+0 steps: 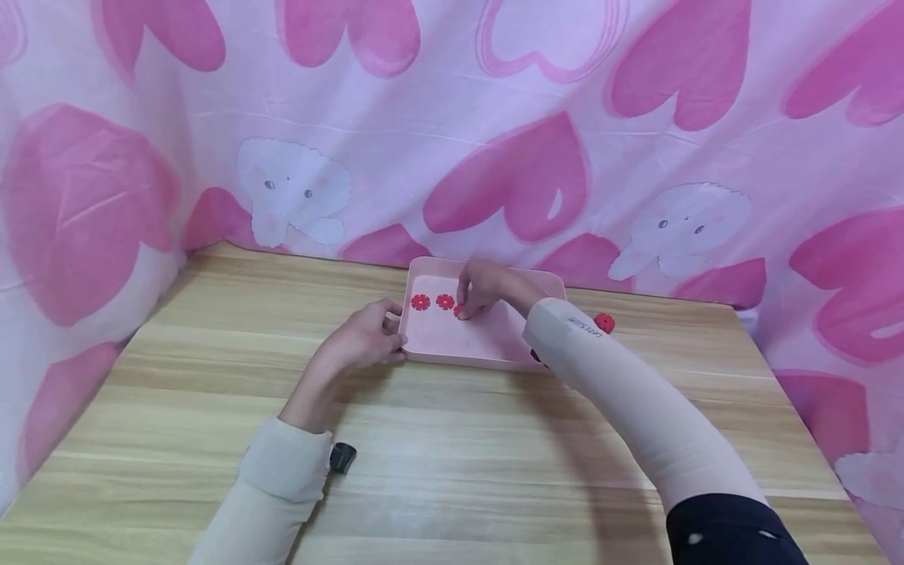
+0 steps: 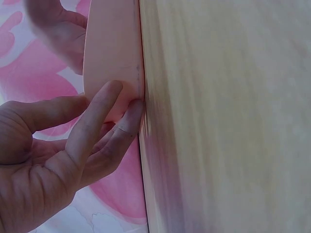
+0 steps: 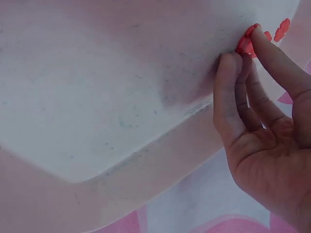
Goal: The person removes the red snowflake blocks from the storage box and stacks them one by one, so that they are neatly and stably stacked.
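In the centre of the head view the right hand (image 1: pixel 483 287) pinches a red flower disc (image 1: pixel 461 311) down inside the pink tray (image 1: pixel 487 357), apparently third in a left-to-right row, while the left hand (image 1: pixel 367 337) grips the tray's left edge on the counter (image 1: pixel 452 455).

Bare pink tray floor (image 1: pixel 452 337) open nearside of right fingers (image 1: pixel 472 302), two red flower-shaped discs (image 1: pixel 432 302) just left, raised rim beyond
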Tool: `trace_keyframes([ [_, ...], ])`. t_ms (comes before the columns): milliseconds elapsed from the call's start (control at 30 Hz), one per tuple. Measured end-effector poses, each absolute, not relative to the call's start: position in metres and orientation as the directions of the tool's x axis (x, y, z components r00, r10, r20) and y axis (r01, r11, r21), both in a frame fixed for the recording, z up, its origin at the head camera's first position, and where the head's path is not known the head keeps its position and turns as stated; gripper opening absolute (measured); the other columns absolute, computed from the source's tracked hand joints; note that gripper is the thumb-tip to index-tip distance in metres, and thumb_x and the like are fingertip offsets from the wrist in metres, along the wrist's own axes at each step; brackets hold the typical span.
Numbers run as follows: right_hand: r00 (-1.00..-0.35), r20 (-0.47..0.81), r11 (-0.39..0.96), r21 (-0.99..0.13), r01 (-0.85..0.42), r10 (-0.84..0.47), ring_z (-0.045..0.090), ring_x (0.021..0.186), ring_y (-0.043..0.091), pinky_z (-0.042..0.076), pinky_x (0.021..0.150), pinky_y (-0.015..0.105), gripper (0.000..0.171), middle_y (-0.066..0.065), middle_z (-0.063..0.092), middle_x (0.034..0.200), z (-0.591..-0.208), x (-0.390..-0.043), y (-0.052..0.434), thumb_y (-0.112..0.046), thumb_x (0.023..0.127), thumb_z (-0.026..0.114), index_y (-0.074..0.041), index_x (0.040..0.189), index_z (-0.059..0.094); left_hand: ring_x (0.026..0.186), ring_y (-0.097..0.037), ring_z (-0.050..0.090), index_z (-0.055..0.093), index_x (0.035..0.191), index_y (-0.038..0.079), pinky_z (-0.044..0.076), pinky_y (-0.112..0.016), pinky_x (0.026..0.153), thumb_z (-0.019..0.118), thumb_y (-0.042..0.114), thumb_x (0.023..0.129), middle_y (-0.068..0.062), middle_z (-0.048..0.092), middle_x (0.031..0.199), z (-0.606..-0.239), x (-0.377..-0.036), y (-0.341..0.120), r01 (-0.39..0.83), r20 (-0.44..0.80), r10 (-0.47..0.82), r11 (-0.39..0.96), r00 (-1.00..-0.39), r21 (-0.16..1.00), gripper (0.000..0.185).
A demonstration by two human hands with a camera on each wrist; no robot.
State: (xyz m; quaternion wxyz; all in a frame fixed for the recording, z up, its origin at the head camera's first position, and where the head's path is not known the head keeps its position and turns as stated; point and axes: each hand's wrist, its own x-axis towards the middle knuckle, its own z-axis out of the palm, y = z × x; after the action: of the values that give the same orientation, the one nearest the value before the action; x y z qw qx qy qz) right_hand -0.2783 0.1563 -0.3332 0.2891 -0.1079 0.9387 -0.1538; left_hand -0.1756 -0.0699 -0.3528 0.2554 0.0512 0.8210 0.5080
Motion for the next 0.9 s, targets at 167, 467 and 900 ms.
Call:
trace_keyframes([
  [167, -0.803, -0.517, 0.924, -0.368, -0.102, -0.295, 0.066, 0.085, 0.019, 0.065, 0.082, 0.028, 0.018, 0.008, 0.069, 0.095, -0.3348, -0.2794, 0.157, -0.01, 0.091, 0.086, -0.003, 0.104, 0.075, 0.106, -0.031, 0.07, 0.042, 0.152, -0.008, 0.069, -0.036, 0.091, 0.061, -0.004, 0.104, -0.028, 0.059, 0.132, -0.3524, -0.1758, -0.0697, -0.182, -0.369, 0.343, 0.471, -0.864, 0.863, 0.052],
  [467, -0.815, -0.483, 0.922, -0.357, -0.151, -0.321, 0.065, 0.093, 0.022, 0.064, 0.081, 0.026, 0.013, 0.01, 0.065, 0.104, -0.3328, -0.2777, 0.153, -0.005, 0.091, 0.083, -0.006, 0.098, 0.071, 0.104, -0.03, 0.07, 0.041, 0.153, -0.007, 0.069, -0.036, 0.091, 0.061, -0.005, 0.104, -0.029, 0.059, 0.133, -0.3534, -0.1779, -0.0689, -0.196, -0.376, 0.344, 0.458, -0.86, 0.867, 0.053],
  [900, -0.823, -0.483, 0.915, -0.391, -0.105, -0.301, 0.076, 0.088, 0.023, 0.069, 0.084, 0.031, 0.009, 0.015, 0.072, 0.111, -0.332, -0.2783, 0.1601, -0.003, 0.095, 0.078, -0.005, 0.104, 0.076, 0.107, -0.031, 0.069, 0.042, 0.153, -0.005, 0.069, -0.035, 0.091, 0.061, -0.004, 0.104, -0.028, 0.058, 0.135, -0.3552, -0.1783, -0.0707, -0.204, -0.387, 0.334, 0.47, -0.859, 0.859, 0.052],
])
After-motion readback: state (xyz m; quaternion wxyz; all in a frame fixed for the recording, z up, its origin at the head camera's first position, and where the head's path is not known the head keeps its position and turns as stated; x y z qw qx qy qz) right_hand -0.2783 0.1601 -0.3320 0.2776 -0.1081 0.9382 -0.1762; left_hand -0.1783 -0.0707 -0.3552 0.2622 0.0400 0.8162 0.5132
